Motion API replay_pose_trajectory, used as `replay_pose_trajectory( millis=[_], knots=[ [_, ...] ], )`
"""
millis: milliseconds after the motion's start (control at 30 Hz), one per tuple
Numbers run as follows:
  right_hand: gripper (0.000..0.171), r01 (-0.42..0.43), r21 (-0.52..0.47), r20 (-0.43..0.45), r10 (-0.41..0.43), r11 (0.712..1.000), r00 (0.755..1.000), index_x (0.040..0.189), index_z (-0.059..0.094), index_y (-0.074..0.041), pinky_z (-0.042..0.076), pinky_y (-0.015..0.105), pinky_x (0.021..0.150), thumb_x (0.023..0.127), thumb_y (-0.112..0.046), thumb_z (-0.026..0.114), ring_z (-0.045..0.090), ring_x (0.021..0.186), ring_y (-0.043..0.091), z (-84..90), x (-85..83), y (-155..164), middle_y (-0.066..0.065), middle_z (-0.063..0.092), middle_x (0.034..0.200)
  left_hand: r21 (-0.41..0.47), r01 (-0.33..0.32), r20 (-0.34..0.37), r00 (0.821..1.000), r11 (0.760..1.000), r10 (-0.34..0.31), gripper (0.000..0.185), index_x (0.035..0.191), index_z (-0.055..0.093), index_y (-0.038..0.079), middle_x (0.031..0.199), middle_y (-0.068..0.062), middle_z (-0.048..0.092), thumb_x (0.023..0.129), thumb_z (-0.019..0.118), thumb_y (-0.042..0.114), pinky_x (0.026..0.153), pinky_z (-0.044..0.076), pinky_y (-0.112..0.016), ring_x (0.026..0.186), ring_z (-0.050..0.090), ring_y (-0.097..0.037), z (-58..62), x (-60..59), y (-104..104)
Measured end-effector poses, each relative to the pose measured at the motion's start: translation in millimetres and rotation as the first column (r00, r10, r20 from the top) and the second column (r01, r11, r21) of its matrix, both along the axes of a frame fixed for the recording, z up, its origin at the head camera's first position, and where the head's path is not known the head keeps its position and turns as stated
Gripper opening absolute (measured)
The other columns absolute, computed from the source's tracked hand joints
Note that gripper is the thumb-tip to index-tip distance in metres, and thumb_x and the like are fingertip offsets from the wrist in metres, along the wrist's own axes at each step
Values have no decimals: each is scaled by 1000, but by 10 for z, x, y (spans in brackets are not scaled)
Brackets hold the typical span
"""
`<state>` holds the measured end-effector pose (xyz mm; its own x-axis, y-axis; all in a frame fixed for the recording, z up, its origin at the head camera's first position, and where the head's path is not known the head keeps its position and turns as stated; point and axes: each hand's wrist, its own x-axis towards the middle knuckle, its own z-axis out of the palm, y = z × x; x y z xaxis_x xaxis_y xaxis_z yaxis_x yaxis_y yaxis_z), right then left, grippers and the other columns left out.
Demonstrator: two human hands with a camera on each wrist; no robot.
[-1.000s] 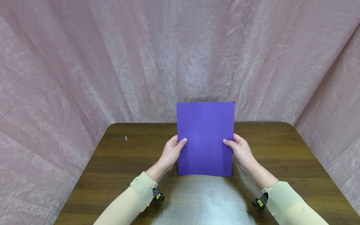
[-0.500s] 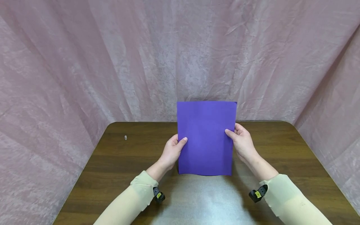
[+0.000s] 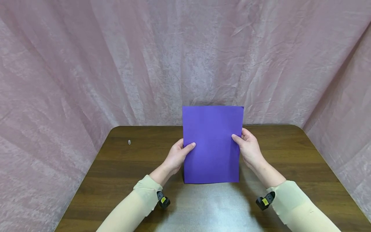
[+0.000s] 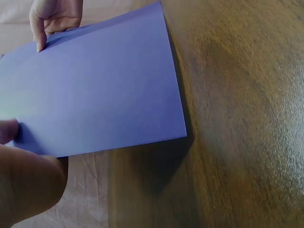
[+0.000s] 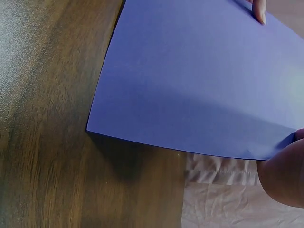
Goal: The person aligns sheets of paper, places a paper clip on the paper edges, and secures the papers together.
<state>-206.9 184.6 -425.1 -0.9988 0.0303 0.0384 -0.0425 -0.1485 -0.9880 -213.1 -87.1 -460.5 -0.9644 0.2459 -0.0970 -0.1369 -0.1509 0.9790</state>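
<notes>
Lowered slightly, purple sheet (image 3: 212, 145) stands between left hand (image 3: 176, 157) and right hand (image 3: 250, 149), both pinching its edges.

backdrop: crinkled pink curtain (image 3: 87, 64) | furniture: dark wood table (image 3: 290, 154)

You hold a plain purple sheet of paper (image 3: 212, 145) upright above the middle of the desk (image 3: 290, 161), its long sides vertical, flat and unfolded, its lower edge lifted clear of the wood, its face turned toward you.
</notes>
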Motion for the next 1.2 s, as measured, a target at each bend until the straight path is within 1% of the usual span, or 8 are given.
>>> replay_pose_trajectory(
  millis=[167, 400, 600, 733, 900, 967, 1067, 1200],
  knots=[
    [20, 2, 12, -1, -2, 1000, 1000, 123, 57, -1, 58, 27, 72, 103, -1, 56, 70, 81, 10, -9, -2, -2, -5, 73, 92, -11, -37, -10, 999, 999, 37, 27, 121, 63, 1, 96, -7, 73, 102, 64, 20, 71, 59, -34, 81, 71, -18, -1, 20, 16],
    [25, 12, 69, 11, -13, 998, 1000, 128, 53, 2, 57, 27, 75, 103, -2, 53, 68, 86, 10, 50, -23, -24, -7, 71, 96, -9, -10, -24, 1000, 1000, 10, 30, 126, 60, 1, 99, -10, 74, 105, 61, 21, 73, 60, -36, 83, 72, -19, 10, 42, 23],
    [28, 25, 96, -41, -21, 995, 999, 131, 52, 4, 56, 27, 76, 106, -10, 51, 68, 86, 11, 257, -135, -36, -4, 69, 98, -18, -14, -26, 1000, 1000, 13, 30, 128, 61, 2, 101, -11, 74, 105, 60, 23, 75, 59, -37, 85, 71, -20, 11, 35, 18],
    [29, 68, 119, -98, -57, 990, 994, 129, 54, 1, 54, 25, 74, 109, -18, 49, 64, 85, 12, 433, -243, -17, 0, 66, 99, -20, 3, -28, 1000, 1000, -3, 31, 129, 60, 2, 103, -12, 74, 105, 60, 22, 75, 60, -37, 85, 72, -20, 4, 33, 24],
    [36, 90, 128, -123, -74, 988, 990, 138, 55, -1, 53, 26, 79, 111, -23, 44, 63, 92, 15, 587, -336, -10, 2, 66, 108, -17, 19, -24, 1000, 1000, -20, 32, 131, 60, 3, 104, -12, 74, 106, 60, 21, 75, 60, -37, 85, 72, -20, 1, 43, 37],
    [38, 88, 119, -115, -75, 989, 991, 141, 54, -2, 53, 26, 80, 111, -22, 44, 64, 93, 15, 608, -352, -19, 2, 66, 110, -24, 16, -27, 999, 1000, -17, 32, 131, 60, 2, 104, -12, 74, 106, 60, 22, 75, 60, -37, 85, 72, -20, 8, 45, 39],
    [37, 95, 91, -112, -85, 991, 990, 140, 54, -1, 54, 25, 77, 109, -19, 48, 64, 90, 14, 598, -362, -36, 2, 67, 108, -34, 5, -30, 1000, 999, -6, 33, 131, 60, 3, 104, -12, 74, 106, 60, 23, 75, 60, -37, 87, 72, -21, 17, 46, 40],
    [25, 77, 24, -98, -74, 997, 992, 128, 56, -5, 55, 24, 72, 105, -15, 57, 66, 84, 11, 511, -343, -43, -1, 68, 101, -26, -13, -28, 1000, 1000, 12, 32, 130, 61, 3, 104, -12, 73, 106, 60, 23, 75, 60, -37, 87, 71, -21, 13, 39, 43]
  ],
)
